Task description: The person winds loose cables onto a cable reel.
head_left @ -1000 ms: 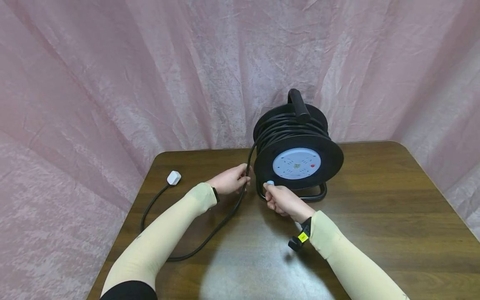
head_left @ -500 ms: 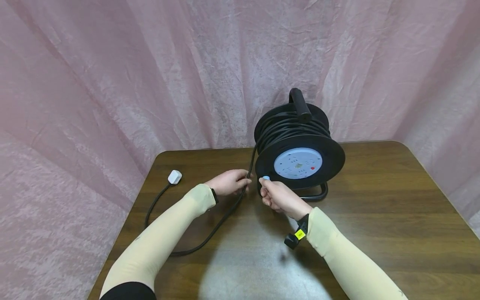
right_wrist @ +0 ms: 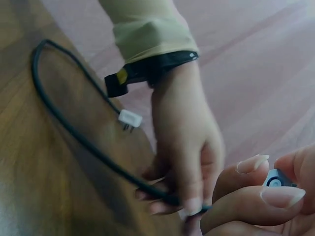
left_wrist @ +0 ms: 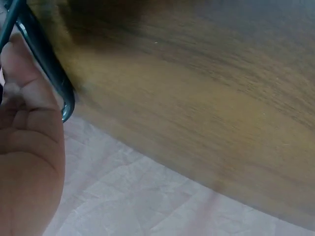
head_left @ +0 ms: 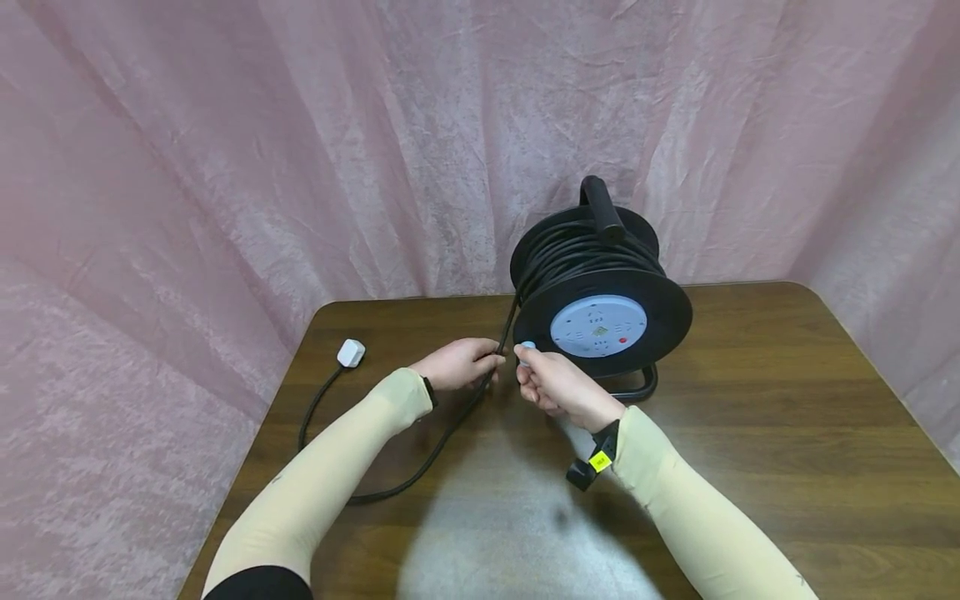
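Note:
A black cable reel (head_left: 660, 321) with a pale socket face (head_left: 598, 326) stands upright at the table's back right, several turns of cable wound on its drum. My right hand (head_left: 566, 387) pinches the small light-blue crank knob (head_left: 528, 344) at the lower left of the reel's front disc; the knob (right_wrist: 276, 181) shows between thumb and fingers in the right wrist view. Left of the reel, my left hand (head_left: 465, 364) holds the black cable (head_left: 427, 462) between thumb and fingers. A white plug (head_left: 351, 353) at the cable's end lies on the table to the left.
The brown wooden table (head_left: 787, 433) runs under everything, its far edge close behind the reel. A pink curtain (head_left: 390, 150) hangs at the back. The reel's black tube stand (head_left: 641, 385) rests on the tabletop, and its carrying handle (head_left: 600, 208) points upward.
My right hand has moved up and left with the knob, and the socket face has turned. The loose cable and plug have slid slightly towards the reel. My left hand has hardly moved.

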`<action>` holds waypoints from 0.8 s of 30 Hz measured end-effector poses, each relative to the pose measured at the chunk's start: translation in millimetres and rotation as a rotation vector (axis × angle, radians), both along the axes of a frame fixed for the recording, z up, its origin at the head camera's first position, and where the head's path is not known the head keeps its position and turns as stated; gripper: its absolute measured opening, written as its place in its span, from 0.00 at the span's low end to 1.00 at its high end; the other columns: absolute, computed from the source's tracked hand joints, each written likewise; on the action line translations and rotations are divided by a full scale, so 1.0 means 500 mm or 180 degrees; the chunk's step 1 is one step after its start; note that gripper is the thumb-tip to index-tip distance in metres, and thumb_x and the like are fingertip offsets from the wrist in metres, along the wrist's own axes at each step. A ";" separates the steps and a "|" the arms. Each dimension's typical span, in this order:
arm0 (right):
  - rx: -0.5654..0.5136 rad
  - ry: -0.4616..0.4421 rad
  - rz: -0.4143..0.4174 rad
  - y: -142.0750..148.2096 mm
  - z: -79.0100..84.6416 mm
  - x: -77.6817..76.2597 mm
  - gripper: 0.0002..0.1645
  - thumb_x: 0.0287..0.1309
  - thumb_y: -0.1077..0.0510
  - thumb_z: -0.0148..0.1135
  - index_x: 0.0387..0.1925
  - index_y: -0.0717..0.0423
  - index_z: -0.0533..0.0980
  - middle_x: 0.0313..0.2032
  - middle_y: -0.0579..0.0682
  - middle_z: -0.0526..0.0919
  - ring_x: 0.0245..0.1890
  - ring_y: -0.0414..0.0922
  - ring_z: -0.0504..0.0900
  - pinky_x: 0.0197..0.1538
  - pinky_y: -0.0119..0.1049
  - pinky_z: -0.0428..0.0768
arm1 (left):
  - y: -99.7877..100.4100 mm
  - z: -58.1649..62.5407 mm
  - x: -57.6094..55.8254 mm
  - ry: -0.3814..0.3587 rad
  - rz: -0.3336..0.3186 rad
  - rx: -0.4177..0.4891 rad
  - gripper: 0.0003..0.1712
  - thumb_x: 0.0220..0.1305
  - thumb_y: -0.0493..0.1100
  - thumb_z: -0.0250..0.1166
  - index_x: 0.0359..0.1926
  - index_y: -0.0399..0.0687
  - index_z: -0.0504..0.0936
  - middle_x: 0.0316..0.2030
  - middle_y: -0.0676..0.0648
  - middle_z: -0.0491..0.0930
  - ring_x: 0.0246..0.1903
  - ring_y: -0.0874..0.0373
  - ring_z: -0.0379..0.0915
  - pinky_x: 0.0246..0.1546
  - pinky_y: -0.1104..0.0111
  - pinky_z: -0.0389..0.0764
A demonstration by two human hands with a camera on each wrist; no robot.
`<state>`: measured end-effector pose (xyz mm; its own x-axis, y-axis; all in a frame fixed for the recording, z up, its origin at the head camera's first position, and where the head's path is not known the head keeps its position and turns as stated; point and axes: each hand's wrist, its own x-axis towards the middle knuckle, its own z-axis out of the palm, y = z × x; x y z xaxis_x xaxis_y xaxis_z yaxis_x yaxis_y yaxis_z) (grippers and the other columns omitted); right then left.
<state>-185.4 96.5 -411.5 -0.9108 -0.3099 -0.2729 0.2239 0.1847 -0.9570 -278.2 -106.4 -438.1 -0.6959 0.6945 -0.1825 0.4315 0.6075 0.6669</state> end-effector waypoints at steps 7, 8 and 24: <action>-0.0162 -0.0023 0.0016 -0.004 0.031 -0.002 0.33 0.74 0.36 0.42 0.27 0.59 0.67 0.17 0.48 0.67 0.10 0.39 0.53 0.15 0.30 0.50 | -0.007 -0.005 0.009 -0.0089 -0.0018 -0.0089 0.19 0.79 0.50 0.49 0.47 0.38 0.78 0.37 0.45 0.84 0.27 0.54 0.74 0.31 0.67 0.76; -0.0179 -0.0016 0.0022 -0.004 0.035 -0.002 0.33 0.74 0.35 0.42 0.27 0.60 0.67 0.17 0.48 0.67 0.10 0.38 0.53 0.15 0.30 0.50 | -0.009 -0.004 0.009 -0.0079 0.0011 -0.0061 0.19 0.79 0.50 0.49 0.48 0.39 0.78 0.36 0.45 0.84 0.28 0.53 0.74 0.31 0.67 0.76; -0.0195 0.0204 0.0018 0.008 0.078 -0.007 0.33 0.74 0.35 0.42 0.30 0.61 0.69 0.18 0.48 0.68 0.11 0.37 0.54 0.15 0.28 0.52 | -0.011 0.008 0.001 0.0254 0.0074 0.0044 0.23 0.79 0.49 0.50 0.67 0.46 0.73 0.34 0.49 0.85 0.32 0.59 0.78 0.39 0.67 0.76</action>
